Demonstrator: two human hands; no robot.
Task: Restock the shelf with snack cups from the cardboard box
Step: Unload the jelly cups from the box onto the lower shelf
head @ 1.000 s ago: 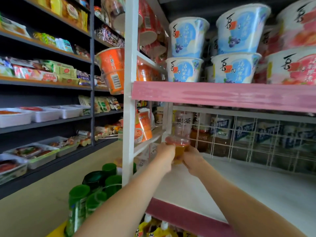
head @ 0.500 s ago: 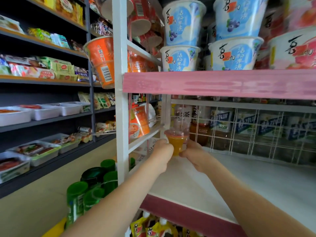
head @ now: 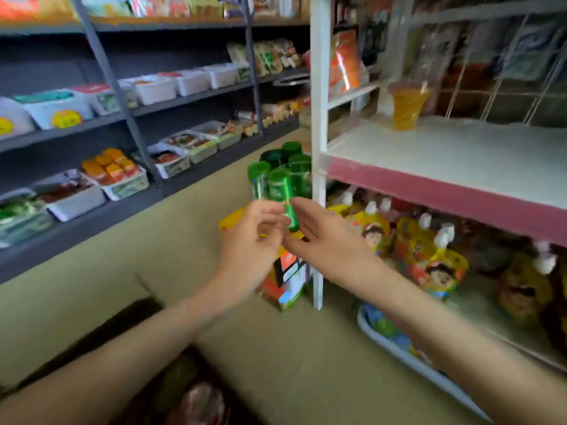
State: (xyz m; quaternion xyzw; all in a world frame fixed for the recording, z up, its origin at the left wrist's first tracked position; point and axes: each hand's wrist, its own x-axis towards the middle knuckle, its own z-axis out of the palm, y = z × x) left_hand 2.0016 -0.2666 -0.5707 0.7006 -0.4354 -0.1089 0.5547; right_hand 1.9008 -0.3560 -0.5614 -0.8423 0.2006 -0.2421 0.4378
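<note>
Evidently my left hand [head: 251, 237] and right hand [head: 325, 240] hang empty, slack; snack cup [head: 407, 107] sits rearward at one o'clock, sparing shelf [head: 460, 154] room.

Green-capped bottles [head: 277, 182] centre, white food trays [head: 76, 200] left, spouted yellow pouches [head: 429, 265] lower right.

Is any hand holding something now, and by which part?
Nothing is held. The left hand and the right hand are both empty, fingers loose. The snack cup stands free on the white shelf, apart from both hands.
</note>
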